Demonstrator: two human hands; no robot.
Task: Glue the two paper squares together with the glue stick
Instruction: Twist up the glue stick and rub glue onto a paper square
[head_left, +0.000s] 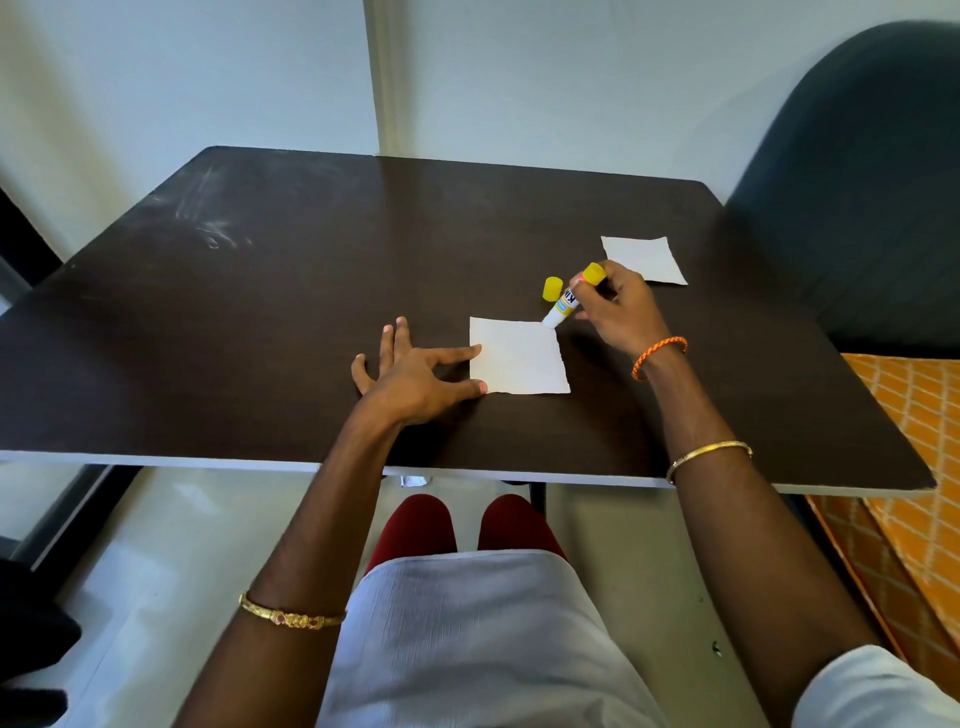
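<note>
A white paper square (517, 358) lies on the dark table (260, 312) in front of me. My left hand (415, 371) rests flat beside it, forefinger and thumb touching its left edge. My right hand (618, 312) grips an uncapped glue stick (563, 306) with a yellow base, tilted so its white tip touches the paper's far right corner. The yellow cap (552, 289) stands on the table just behind the stick. A second white paper square (644, 259) lies farther back on the right, partly behind my right hand.
A dark chair (857, 182) stands past the table's right edge, with orange patterned fabric (914, 467) below it. A pale wall runs behind the table. My knees show under the near table edge (208, 460).
</note>
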